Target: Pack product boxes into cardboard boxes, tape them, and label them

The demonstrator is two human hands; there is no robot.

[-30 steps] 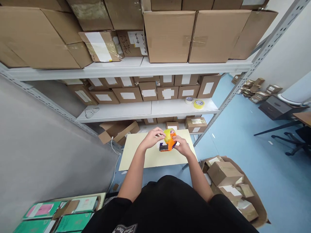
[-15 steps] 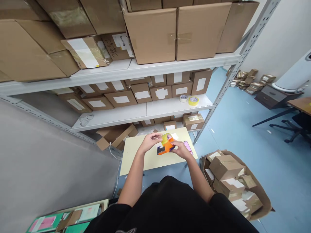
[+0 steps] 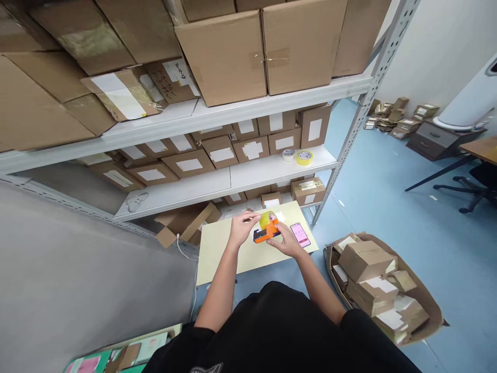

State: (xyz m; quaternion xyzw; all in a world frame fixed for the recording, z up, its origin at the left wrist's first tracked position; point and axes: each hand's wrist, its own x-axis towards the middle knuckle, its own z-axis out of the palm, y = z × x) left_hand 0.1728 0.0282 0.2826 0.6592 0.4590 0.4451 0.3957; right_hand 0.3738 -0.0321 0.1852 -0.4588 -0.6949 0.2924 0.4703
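Grey metal shelving (image 3: 272, 106) stacked with brown cardboard cartons (image 3: 225, 62) stands beyond a pale yellow rectangular tabletop (image 3: 217, 254), where a person in black handles an orange-and-dark plastic tape dispenser (image 3: 271, 229) over the right half. The right hand (image 3: 288, 242) is closed around the dispenser's right side; the left hand (image 3: 241, 228) has its fingertips drawn together at the left side of the yellow, see-through tape roll (image 3: 265, 220), though whether they pinch its loose end cannot be told. Mostly hidden a second ago, a pink-screened smartphone (image 3: 300, 234) now shows whole beside the right edge. Both hands remain at the dispenser, suggesting work on the roll is still under way.
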